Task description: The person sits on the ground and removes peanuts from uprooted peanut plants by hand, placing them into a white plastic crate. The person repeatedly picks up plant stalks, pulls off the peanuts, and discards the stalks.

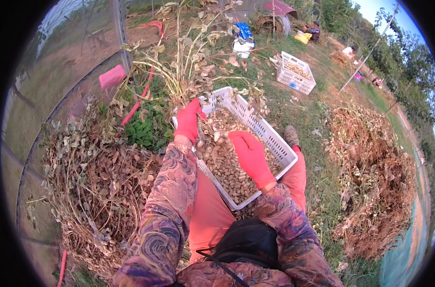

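My left hand (188, 121), in a red glove, grips a bunch of dried peanut plants (183, 73) near the roots. The stems and leaves point up and away from me, while the roots with several pods (211, 133) hang over a white plastic crate (275, 141). My right hand (249, 155), also gloved in red, hovers over the crate beside those pods, its fingers curled together. Whether it pinches a pod is hidden by the glove. Loose unshelled peanuts (235, 175) cover the crate's bottom, and the crate lies between my legs.
A heap of peanut plants (106, 193) lies at my left, another heap (375, 179) at right. Ahead stand a second crate (295, 73) holding peanuts and a white bucket (243, 48). A red hose (135, 107) and a metal post (122, 39) are at left. People (314, 31) sit farther off.
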Tool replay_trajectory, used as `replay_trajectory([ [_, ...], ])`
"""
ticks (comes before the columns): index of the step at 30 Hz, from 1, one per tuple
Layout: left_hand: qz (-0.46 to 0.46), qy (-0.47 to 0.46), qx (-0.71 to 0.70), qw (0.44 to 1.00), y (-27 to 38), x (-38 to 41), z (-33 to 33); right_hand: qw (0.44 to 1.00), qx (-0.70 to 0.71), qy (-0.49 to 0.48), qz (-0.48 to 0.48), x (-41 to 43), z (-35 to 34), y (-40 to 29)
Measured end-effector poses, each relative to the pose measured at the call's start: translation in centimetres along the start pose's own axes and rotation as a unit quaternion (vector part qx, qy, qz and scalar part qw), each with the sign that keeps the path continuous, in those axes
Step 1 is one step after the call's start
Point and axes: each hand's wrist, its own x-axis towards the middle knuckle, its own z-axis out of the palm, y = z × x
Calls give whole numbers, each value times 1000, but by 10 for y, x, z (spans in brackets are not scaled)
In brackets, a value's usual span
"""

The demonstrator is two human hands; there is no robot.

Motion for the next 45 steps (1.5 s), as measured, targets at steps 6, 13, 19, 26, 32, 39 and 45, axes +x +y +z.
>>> replay_trajectory([
  [6, 9, 17, 32, 999, 7, 0, -12, 825, 451, 113, 320, 8, -41, -23],
  [13, -23, -43, 3, 999, 13, -15, 5, 885, 309, 61, 342, 4, -24, 4],
  [19, -41, -152, 52, 986, 13, -25, 12, 981, 58, -51, 179, 14, 10, -1],
  [26, 38, -136, 135, 981, 7, -20, 10, 966, -237, -108, -6, 1, 16, 4],
  [32, -9, -75, 88, 993, 13, -11, -6, 971, -203, -46, 116, -11, -27, 15],
  [39, -132, -268, -58, 953, 23, -34, 8, 981, -71, -122, 136, 8, -16, 43],
  [45, -183, -362, -128, 905, 23, -46, 13, 968, 60, -197, 144, 27, 11, 21],
])
